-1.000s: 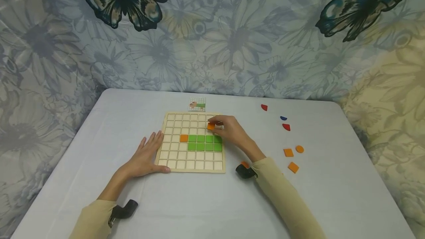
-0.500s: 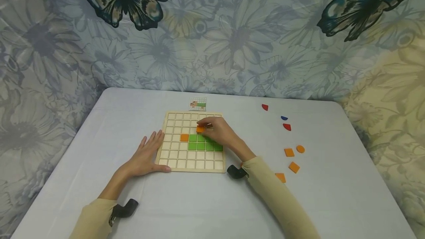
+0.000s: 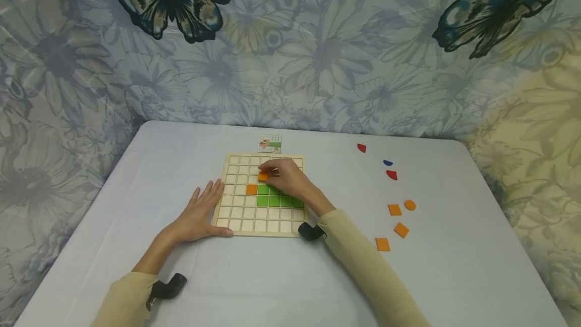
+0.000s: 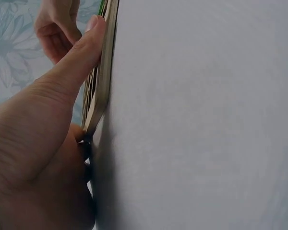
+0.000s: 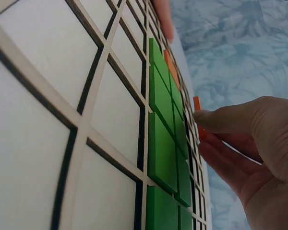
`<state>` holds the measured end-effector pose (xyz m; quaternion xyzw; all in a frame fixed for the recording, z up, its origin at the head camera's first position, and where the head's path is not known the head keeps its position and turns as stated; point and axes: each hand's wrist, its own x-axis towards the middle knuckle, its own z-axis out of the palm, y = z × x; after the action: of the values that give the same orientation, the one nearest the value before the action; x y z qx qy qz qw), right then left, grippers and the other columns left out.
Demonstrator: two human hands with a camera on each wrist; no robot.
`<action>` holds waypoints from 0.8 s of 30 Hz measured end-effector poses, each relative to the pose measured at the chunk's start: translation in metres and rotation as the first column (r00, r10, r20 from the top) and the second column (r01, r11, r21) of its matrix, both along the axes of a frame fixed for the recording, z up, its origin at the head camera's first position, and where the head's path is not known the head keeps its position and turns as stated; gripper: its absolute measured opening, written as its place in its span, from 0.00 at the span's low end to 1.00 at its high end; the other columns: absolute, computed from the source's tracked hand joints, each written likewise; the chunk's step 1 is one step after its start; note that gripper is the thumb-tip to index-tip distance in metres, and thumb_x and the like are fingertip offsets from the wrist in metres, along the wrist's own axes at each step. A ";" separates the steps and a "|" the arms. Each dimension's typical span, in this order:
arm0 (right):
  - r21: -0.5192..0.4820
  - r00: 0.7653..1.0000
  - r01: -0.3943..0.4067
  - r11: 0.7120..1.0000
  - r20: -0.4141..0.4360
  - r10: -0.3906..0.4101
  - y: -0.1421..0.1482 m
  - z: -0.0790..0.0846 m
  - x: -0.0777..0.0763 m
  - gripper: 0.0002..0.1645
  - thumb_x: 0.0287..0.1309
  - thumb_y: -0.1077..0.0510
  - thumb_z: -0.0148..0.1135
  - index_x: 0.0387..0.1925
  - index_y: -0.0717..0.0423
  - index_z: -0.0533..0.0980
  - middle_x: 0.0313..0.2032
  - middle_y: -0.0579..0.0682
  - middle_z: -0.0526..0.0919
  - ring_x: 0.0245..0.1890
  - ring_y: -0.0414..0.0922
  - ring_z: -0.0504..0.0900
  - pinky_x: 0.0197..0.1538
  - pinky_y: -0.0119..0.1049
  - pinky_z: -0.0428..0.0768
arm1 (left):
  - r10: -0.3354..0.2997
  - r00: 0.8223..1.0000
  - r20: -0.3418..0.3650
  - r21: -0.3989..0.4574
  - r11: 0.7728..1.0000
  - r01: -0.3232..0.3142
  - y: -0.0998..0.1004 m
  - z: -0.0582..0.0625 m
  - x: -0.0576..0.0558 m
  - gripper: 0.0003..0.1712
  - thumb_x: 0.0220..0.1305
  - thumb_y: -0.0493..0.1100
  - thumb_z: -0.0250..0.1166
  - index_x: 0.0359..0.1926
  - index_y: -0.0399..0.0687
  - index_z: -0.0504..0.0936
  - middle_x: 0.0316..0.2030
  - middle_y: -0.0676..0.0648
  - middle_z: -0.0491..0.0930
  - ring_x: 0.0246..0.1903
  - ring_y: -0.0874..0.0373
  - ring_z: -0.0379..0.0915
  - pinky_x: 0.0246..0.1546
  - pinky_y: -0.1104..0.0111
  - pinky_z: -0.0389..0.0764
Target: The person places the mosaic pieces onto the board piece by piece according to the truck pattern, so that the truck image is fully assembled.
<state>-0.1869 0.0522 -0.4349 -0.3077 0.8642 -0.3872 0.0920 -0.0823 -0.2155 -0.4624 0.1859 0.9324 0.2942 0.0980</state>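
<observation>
Right grip farther left, narrow around an orange tile

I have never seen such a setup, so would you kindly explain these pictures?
No machine here: a person is working bare-handed. The wide view is taken from the head; the two close ones, one from each wrist. On the white table, the left hand rests against a gridded board; the right hand pinches an orange tile over it. Green tiles and another orange tile sit in its cells. Behind the board lies a small card, and to the right, loose orange, red and blue pieces.
</observation>
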 end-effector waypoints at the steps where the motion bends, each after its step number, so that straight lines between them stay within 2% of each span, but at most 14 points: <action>1: 0.005 1.000 0.001 1.000 -0.003 0.000 -0.001 0.000 -0.001 0.21 0.57 0.68 0.67 0.54 0.63 0.80 0.52 0.54 0.83 0.54 0.48 0.81 0.56 0.33 0.78 | 0.000 1.000 0.000 0.000 1.000 0.000 0.000 0.000 0.000 0.74 0.43 0.68 0.74 0.76 0.35 0.42 0.76 0.36 0.39 0.75 0.38 0.29 0.71 0.45 0.29; 11: 0.062 0.998 -0.018 0.998 -0.063 0.022 -0.016 -0.001 0.001 0.21 0.57 0.69 0.64 0.53 0.60 0.81 0.52 0.52 0.84 0.53 0.46 0.82 0.56 0.35 0.79 | 0.007 1.000 0.016 -0.012 1.000 -0.006 -0.002 -0.001 -0.001 0.75 0.43 0.70 0.74 0.77 0.37 0.42 0.77 0.38 0.38 0.75 0.40 0.28 0.72 0.46 0.28; 24: 0.084 0.998 -0.034 0.996 -0.049 0.038 -0.023 -0.002 -0.001 0.21 0.58 0.67 0.66 0.55 0.58 0.80 0.52 0.51 0.84 0.52 0.45 0.82 0.56 0.35 0.78 | 0.008 1.000 0.019 -0.014 1.000 -0.008 -0.001 -0.002 -0.002 0.75 0.42 0.71 0.74 0.77 0.37 0.42 0.77 0.38 0.38 0.75 0.40 0.28 0.72 0.46 0.29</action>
<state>-0.1881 0.0295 -0.4369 -0.3288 0.8760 -0.3414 0.0898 -0.0842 -0.2164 -0.4642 0.1785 0.9341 0.2899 0.1072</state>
